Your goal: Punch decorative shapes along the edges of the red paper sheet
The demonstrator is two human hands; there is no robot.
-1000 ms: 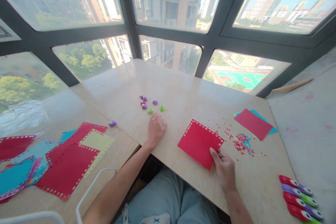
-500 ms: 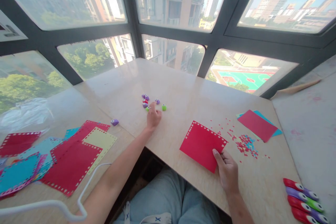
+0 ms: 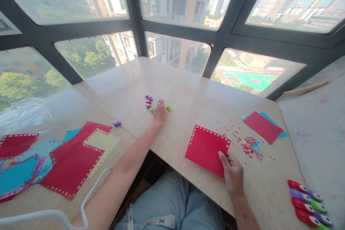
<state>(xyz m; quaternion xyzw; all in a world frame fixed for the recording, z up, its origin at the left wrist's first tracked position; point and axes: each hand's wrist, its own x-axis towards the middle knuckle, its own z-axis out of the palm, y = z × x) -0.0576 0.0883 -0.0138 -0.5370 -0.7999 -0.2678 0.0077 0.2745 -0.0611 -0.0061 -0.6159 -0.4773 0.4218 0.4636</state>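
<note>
Starting at the far left, there's a messy spread of punched paper sheets, red, blue and yellow, all with little holes along the edges. Just past them a stray purple punch sits on its own near the edge of the tabletop.

Further in is the cluster of small punches, purple, red and green ones bunched together. The left hand is stretched out flat-ish right on the near side of that bunch, knuckles up, fingers curled down among them. Honestly I can't tell if the grip has closed on one or is just resting on top, since the fingertips are hidden behind the hand from up here. A green punch sits just beside the hand on its right, touching or nearly so.

Next is the red sheet, lying flat with a scalloped row of holes along its far and left edges. The right hand pins its near corner, thumb on top, grip narrow and holding the paper in place.

To the right of that are paper scraps, red and blue, then a red-on-blue paper stack, and at the far right a row of long punches.

My read is that the step is choosing a small punch while the sheet is kept steady. Getting one out calls for a tidy pinch on a single punch without scattering its neighbours, and the sheet shouldn't slide.
</note>
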